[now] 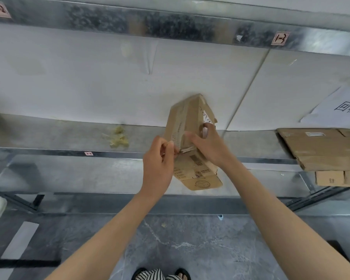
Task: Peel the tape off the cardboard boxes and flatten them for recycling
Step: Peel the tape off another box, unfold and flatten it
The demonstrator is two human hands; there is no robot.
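1. The right grip (207, 147) is grasping the cardboard box (188, 122), holding it tilted above the metal shelf (49, 136).
2. The left grip (159, 158) is pinching a tape strip (187, 148) at the box's near edge.
3. Flattened cardboard (321, 150) is lying on the shelf to the right, and a crumpled tape wad (118, 137) is lying to the left.

place: storeroom or warehouse bay | evidence: galvanised metal shelf racking (49, 138) with handwritten bay label (280, 38) | flattened cardboard (321, 150) stacked at the shelf's right end | paper sign (339, 106) behind it | grey stone-look floor (190, 239)
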